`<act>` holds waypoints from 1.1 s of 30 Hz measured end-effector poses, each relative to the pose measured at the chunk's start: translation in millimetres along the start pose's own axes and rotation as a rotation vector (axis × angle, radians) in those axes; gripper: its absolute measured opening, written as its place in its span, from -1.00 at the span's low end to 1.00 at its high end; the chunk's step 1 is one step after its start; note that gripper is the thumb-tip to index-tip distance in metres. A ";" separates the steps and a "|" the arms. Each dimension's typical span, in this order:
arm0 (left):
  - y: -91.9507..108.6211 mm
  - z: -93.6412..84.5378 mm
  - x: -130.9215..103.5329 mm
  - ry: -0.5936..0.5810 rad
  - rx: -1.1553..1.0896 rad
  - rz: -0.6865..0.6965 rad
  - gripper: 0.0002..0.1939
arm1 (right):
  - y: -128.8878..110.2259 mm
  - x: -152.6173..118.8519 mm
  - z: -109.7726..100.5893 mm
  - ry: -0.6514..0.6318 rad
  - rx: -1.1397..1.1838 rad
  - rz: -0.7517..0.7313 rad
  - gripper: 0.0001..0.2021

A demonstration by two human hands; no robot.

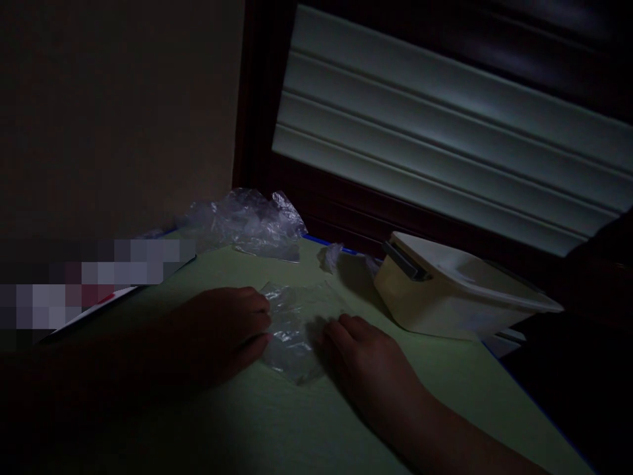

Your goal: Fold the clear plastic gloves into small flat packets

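A clear, crinkled plastic bag (297, 343) lies spread on the pale green table between my two hands. My left hand (237, 333) has its thumb and fingers closed on the bag's left edge. At the right edge, my right hand (363, 349) rests with curled fingers pinching the plastic, its fingertips partly in shadow. Beyond the bag sits a heap of crumpled clear plastic bags (247, 221). A small crumpled piece of plastic (332, 256) lies to the right of that heap.
A cream plastic bin (445, 290) with a dark handle stands at the table's right edge. A flat, blurred-out item (113, 290) lies at the left. Behind the green table (277, 429) are a wall and a dark-framed slatted panel (420, 125). The light is dim.
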State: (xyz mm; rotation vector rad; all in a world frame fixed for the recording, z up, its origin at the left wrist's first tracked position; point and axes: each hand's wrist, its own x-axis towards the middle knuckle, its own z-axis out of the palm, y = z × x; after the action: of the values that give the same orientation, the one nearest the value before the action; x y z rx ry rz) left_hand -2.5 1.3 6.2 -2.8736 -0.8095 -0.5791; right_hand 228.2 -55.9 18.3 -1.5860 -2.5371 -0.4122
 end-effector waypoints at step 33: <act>-10.8 -7.1 2.7 -0.082 -0.096 0.013 -0.82 | 20.9 3.9 17.1 0.137 0.471 0.097 -0.74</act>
State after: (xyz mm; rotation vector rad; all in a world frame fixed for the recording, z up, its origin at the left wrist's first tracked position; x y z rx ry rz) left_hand -8.4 10.4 13.8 -3.0056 -0.7940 -0.5148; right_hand 245.9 -38.8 6.4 -1.4333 -2.2249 0.0849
